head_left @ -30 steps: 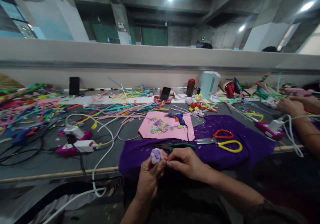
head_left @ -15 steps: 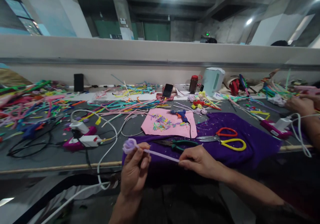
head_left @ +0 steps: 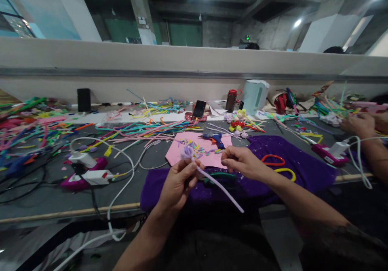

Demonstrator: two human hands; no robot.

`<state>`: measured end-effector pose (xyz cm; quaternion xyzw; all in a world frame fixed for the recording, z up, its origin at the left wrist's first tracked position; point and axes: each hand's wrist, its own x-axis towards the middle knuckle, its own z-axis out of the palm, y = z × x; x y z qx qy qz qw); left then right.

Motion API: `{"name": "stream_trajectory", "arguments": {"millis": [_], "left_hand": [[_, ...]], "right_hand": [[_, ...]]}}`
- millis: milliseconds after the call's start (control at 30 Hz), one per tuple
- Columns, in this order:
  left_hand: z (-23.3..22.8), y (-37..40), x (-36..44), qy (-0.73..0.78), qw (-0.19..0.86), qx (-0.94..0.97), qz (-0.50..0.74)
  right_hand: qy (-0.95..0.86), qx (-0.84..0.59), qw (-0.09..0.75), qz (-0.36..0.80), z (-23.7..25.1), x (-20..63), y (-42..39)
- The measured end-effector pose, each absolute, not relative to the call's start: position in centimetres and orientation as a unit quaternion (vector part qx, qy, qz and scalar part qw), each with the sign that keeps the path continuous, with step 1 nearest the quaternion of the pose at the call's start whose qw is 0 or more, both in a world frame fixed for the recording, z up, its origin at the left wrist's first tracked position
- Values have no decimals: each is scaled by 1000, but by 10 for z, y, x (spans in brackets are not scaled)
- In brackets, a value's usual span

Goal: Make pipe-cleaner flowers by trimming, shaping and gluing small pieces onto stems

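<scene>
My left hand [head_left: 182, 178] pinches a pale purple pipe-cleaner flower [head_left: 187, 153] just under its curled head. The flower's straight stem [head_left: 222, 189] slants down to the right, its far end free. Apart from the stem, my right hand [head_left: 238, 160] hovers over the right edge of a pink sheet [head_left: 177, 150], fingers curled in and nothing visible in them. Just behind it on that sheet lies a blue glue gun [head_left: 216, 139] beside short coloured clippings [head_left: 209, 152]. Green-handled pliers [head_left: 221, 177] lie below, partly covered by the stem. Scissors with red and yellow handles [head_left: 286, 172] are half hidden by my right forearm.
A purple cloth [head_left: 306, 162] lies under the tools. Power strips [head_left: 80, 180] and white cables are at left. Many pipe cleaners [head_left: 145, 129] spread along the back, near a phone [head_left: 199, 109], a bottle [head_left: 231, 101] and a kettle [head_left: 256, 95]. Another person's hand [head_left: 359, 125] works at far right.
My right hand has let go of the stem and moved up towards the glue gun. My left hand has carried the flower right and up, over the pink sheet. The view has shifted slightly.
</scene>
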<state>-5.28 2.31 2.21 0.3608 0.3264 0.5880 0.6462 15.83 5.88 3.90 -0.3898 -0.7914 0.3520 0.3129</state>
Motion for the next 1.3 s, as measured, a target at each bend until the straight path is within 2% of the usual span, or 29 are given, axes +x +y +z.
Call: {"name": "stream_trajectory", "arguments": {"millis": [200, 333, 467, 633, 833, 867, 1000, 1167, 1300], "left_hand": [[28, 53, -44, 364, 633, 398, 555], [29, 71, -44, 385, 611, 400, 564], [32, 93, -45, 398, 605, 404, 559], [36, 117, -39, 417, 626, 409, 517], [42, 136, -37, 453, 664, 449, 389], [44, 139, -40, 457, 664, 453, 380], [47, 153, -59, 494, 598, 470, 420], [27, 164, -87, 544, 454, 492, 506], [11, 168, -96, 568, 387, 518, 509]], "right_hand": [[-718, -299, 256, 575, 40, 127, 90], [-688, -270, 304, 601, 36, 117, 100], [-681, -303, 356, 564, 36, 115, 117], [-742, -310, 344, 485, 49, 126, 156], [-780, -461, 367, 211, 69, 160, 241], [-771, -491, 359, 187, 68, 165, 257], [-760, -601, 220, 109, 51, 174, 313], [-742, -649, 151, 73, 23, 163, 351], [-730, -674, 104, 41, 13, 156, 369]]}}
